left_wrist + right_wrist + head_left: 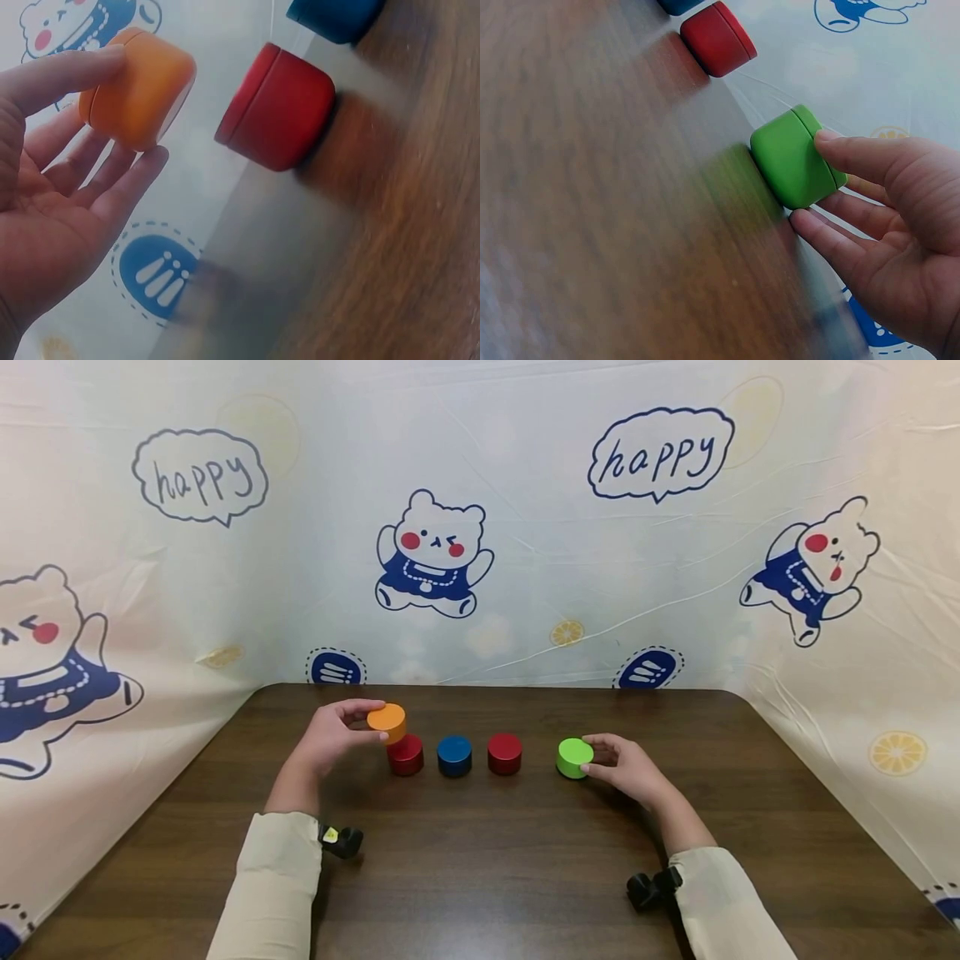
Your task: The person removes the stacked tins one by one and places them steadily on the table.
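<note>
My left hand [335,737] grips a small round orange tin [387,723] with a lid seam, thumb on one side and fingers on the other. The orange tin is tilted and off the table, its pale underside partly showing in the left wrist view. Just beyond it in that view stands a red tin [281,109], whose top is partly covered by the orange one in the head view. On the right, my right hand [628,767] pinches a green tin [574,758] by its side; this tin stands on the tabletop.
Between the hands a blue tin [454,757] and a second red tin [504,754] stand upright in the row. The dark wooden table [480,877] ends at the back against a printed cloth [525,568]. Black wrist cameras sit at both cuffs.
</note>
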